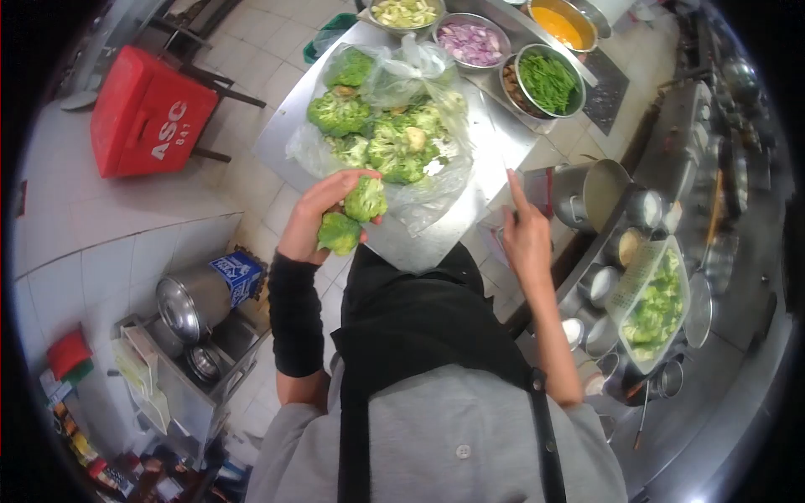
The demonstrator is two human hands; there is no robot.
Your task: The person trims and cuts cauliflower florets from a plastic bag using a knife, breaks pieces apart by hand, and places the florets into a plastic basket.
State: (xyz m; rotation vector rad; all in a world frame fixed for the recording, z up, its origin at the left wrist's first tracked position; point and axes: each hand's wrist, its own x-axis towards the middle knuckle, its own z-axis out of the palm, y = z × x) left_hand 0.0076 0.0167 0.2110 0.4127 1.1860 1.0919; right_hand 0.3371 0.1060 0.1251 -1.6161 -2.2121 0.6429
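Green broccoli pieces (354, 214) rest in my left hand (323, 208), its fingers curled round them beside the steel table (407, 249). My right hand (526, 235) is raised to the right of the table, the index finger stretched along a thin knife (503, 152) whose handle is mostly hidden by the fingers. Between the hands, on the table, lies a clear plastic bag (423, 205) with several large broccoli heads (402, 147) in and on it.
Bowls of chopped onion (472, 43), green vegetable (547, 80) and orange liquid (560, 28) stand beyond the table. At right, a basket of broccoli florets (654, 310) sits on the counter near a large pot (591, 194). A red box (149, 113) is at left.
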